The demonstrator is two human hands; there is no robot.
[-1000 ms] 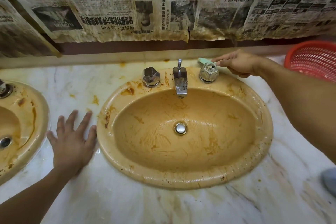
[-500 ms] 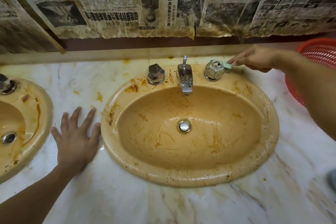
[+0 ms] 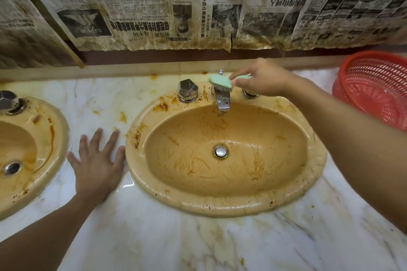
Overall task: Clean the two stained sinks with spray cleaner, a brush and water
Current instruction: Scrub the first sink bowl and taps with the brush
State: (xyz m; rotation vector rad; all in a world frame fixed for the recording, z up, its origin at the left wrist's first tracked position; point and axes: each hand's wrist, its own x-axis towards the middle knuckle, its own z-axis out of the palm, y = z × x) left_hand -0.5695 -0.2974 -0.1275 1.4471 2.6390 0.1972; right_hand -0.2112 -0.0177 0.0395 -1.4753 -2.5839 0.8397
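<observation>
While the left hand (image 3: 97,163) lies flat on the marble counter (image 3: 154,237) between the left sink (image 3: 62,138) and the right sink (image 3: 317,160), fingers (image 3: 96,141) spread and released, the right hand (image 3: 262,77) pinches a pale green brush (image 3: 220,81) by its handle, bristle head on top of the right sink's chrome faucet (image 3: 222,101)

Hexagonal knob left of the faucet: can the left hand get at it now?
Probably yes: the left hand lies flat on the counter, holding nothing, and nothing stands between it and the knob.
</observation>
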